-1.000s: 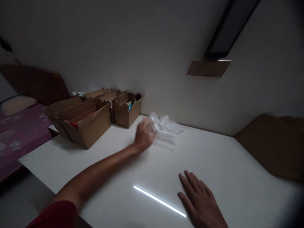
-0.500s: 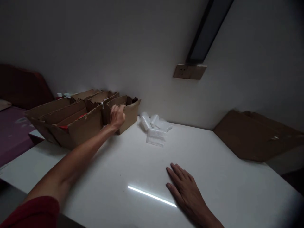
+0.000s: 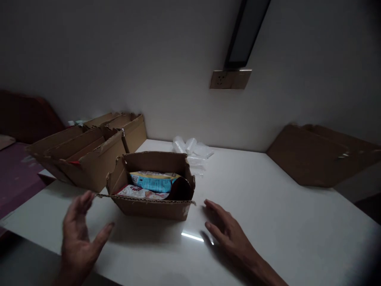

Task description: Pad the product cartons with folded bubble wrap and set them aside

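A small open cardboard box point(image 3: 151, 196) sits on the white worktop point(image 3: 268, 214), close to the front edge. Inside it lie a blue snack packet point(image 3: 154, 181) and a red and white packet point(image 3: 138, 192). The left hand point(image 3: 80, 238) is up in the air just left of the box, fingers spread wide, holding nothing and not touching the box. The right hand point(image 3: 229, 232) lies flat on the worktop just right of the box, fingers apart, also holding nothing. Behind the box, by the wall, there is a little pile of clear plastic bags point(image 3: 192, 153). A row of bigger cardboard boxes point(image 3: 86, 153) stands to the left. A flat sheet of cardboard point(image 3: 321, 155) leans at the far right.
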`<action>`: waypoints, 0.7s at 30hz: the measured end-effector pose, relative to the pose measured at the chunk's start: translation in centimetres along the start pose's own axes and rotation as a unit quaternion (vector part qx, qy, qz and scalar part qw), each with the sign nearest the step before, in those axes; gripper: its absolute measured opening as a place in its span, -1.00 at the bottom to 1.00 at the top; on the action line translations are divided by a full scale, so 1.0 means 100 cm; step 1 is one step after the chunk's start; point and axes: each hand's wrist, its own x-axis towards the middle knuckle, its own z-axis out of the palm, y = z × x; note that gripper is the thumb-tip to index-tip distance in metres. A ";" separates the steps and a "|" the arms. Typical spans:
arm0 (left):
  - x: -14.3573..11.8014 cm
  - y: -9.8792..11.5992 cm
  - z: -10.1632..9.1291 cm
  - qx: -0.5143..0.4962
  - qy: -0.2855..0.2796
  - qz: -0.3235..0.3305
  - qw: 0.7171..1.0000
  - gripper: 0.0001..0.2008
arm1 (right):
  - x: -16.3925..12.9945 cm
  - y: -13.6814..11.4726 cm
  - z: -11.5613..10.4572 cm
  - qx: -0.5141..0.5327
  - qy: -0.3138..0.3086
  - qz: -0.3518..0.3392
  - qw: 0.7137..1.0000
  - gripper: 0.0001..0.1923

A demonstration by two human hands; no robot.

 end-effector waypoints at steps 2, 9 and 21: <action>-0.004 -0.017 0.003 -0.034 -0.071 -0.155 0.985 -0.04 | 0.004 -0.014 0.008 0.045 -0.046 -0.027 0.998 -0.38; 0.001 -0.027 0.036 -0.078 -0.185 -0.267 0.942 -0.20 | 0.089 0.009 -0.021 -0.115 0.042 -0.153 0.981 -0.61; -0.016 -0.054 0.091 -0.017 -0.137 -0.213 0.967 -0.43 | 0.218 0.048 -0.083 -0.185 0.218 -0.047 0.957 -0.68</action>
